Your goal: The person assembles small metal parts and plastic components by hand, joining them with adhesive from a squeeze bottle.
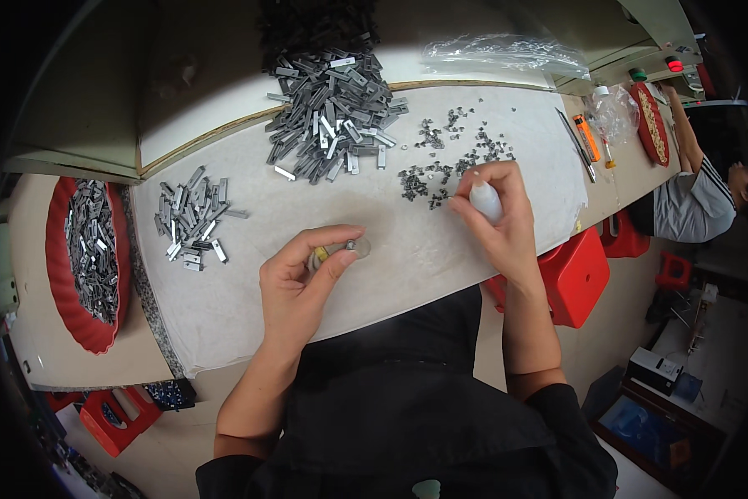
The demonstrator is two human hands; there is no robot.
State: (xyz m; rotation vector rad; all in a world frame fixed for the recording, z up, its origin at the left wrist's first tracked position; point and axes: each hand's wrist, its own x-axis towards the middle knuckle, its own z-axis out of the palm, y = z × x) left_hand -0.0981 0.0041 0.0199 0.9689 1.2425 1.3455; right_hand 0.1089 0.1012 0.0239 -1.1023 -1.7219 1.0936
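Note:
My left hand (pixel 295 283) is closed in a pinch above the white-covered table, a small metal piece (pixel 351 245) between thumb and forefinger. Partly hidden by those fingers is a round, clear item with a yellow part (pixel 318 256); I cannot tell whether it is held or lies on the table. To the right, my right hand (pixel 511 224) wraps round a small whitish squeeze bottle (pixel 485 204), its tip pointing away from me. Just beyond the bottle lie scattered tiny metal parts (pixel 428 179). A big heap of grey metal bars (pixel 332 121) spreads over the far middle.
A smaller pile of bars (pixel 193 212) and a red scalloped tray (pixel 58 249) filled with bars are at left. An orange-handled cutter (pixel 588 137), plastic bags (pixel 507 54) and another red tray (pixel 647 125) lie rightward. Red stools (pixel 575 279) stand below; another person (pixel 690 200) sits far right.

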